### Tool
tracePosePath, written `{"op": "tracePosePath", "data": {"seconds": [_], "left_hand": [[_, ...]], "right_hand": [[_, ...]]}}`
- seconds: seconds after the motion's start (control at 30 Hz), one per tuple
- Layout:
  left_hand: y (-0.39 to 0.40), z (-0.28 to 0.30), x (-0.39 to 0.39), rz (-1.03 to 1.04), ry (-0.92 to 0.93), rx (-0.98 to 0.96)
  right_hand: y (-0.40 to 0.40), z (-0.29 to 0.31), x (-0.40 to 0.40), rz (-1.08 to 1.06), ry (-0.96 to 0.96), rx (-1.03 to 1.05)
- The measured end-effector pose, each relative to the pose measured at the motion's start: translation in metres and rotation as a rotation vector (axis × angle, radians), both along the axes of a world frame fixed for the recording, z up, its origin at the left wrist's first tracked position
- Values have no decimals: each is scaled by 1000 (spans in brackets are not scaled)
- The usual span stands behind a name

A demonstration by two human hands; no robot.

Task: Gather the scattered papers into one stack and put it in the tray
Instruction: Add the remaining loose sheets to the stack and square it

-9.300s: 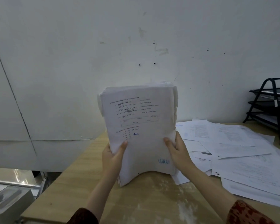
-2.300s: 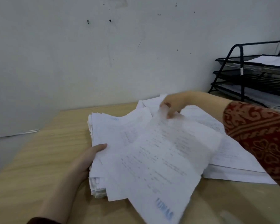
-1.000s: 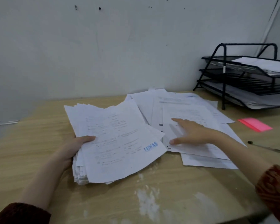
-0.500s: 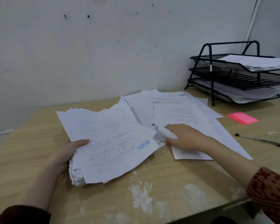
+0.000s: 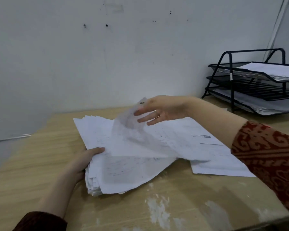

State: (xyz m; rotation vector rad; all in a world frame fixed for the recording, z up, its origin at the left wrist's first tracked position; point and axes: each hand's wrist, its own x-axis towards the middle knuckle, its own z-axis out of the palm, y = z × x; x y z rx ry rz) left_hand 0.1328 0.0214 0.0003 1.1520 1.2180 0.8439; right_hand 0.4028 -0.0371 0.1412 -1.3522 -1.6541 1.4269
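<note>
Lifting a loose sheet (image 5: 140, 140) off the desk (image 5: 182, 202), my right hand (image 5: 160, 110) now hangs above the papers, where half a second ago it pressed flat on them; the pink notes and the pen have left my view. I seem to pinch the sheet's top corner with the thumb, though blur hides the grip, and three fingers spread straight. My left hand (image 5: 85, 160) grips the stack (image 5: 120, 170) at its near left edge, thumb on top. A few loose papers (image 5: 212, 155) lie beside the stack. One three-tier tray (image 5: 257, 84) stands at the far right, two tiers holding paper.
</note>
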Motion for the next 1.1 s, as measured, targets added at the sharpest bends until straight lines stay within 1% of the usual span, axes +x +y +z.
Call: {"op": "tracePosePath", "data": {"seconds": [0.03,0.1,0.13,0.17,0.33,0.4,0.5,0.53,0.57,0.67,0.8,0.87,1.0,1.1], "left_hand": [[-1,1,1,16,11,18],[-1,1,0,26,-1,15],[-1,0,0,25,-16,-4],[0,0,-1,21,-33,-18],[0,0,0,-7,-95,-54],[2,-1,-2,-14,-96,-42],[4,-1,-3,-24,-99,-26],[4,-1,-3,-33,-105,-26],[5,-2,-4,-41,-111,-24],[7,-3,-5,-45,-132,-36],[6,-3,-4,-47,-131,-37],[5,-2,-4,-51,-138,-39],[3,-1,-3,-41,-175,-88],[3,1,-3,-16,-170,-98]], "right_hand": [[9,-5,-7,17,-128,115],[31,-17,-22,-99,-451,440],[42,-22,-27,-175,-567,584],[52,-25,-33,-222,-638,694],[87,-24,-36,-281,-808,1004],[97,-12,-30,-317,-840,1146],[110,14,-15,-323,-1000,1329],[114,23,-10,-303,-1025,1357],[115,33,-8,-277,-995,1348],[111,58,-8,-215,-767,1221],[109,69,-9,-253,-560,1220],[110,68,-10,-291,-456,1167],[111,69,0,-451,-331,1056],[107,83,11,-549,-159,938]]}}
